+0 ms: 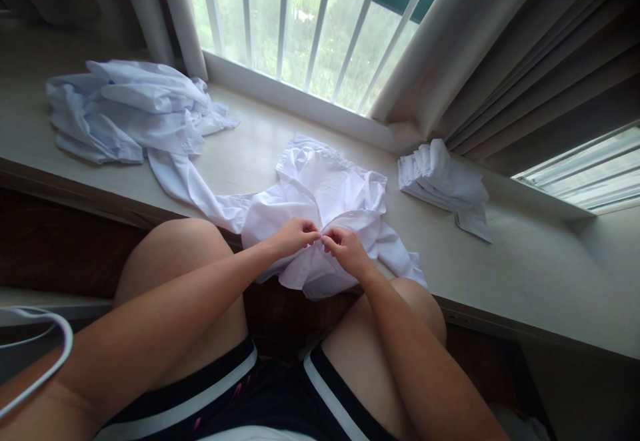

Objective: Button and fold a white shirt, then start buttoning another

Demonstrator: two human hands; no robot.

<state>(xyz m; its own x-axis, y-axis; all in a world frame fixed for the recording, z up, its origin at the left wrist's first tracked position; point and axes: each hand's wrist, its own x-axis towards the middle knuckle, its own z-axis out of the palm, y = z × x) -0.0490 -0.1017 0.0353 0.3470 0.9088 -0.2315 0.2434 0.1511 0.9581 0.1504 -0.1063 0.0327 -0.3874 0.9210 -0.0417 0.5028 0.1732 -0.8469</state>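
A white long-sleeved shirt is spread on the ledge in front of me, its lower part hanging over the front edge between my knees. One sleeve stretches to the left and the other to the right. My left hand pinches the shirt's front edge near the middle. Close against it, fingertips almost touching, my right hand pinches the opposing front edge. Both hands are closed on the cloth. Whether a button sits between the fingers is too small to make out.
A rumpled heap of white garments lies on the ledge to the left. Folded white garments are stacked at the right. Behind stands a barred window between grey curtains. A white cable loops at the lower left.
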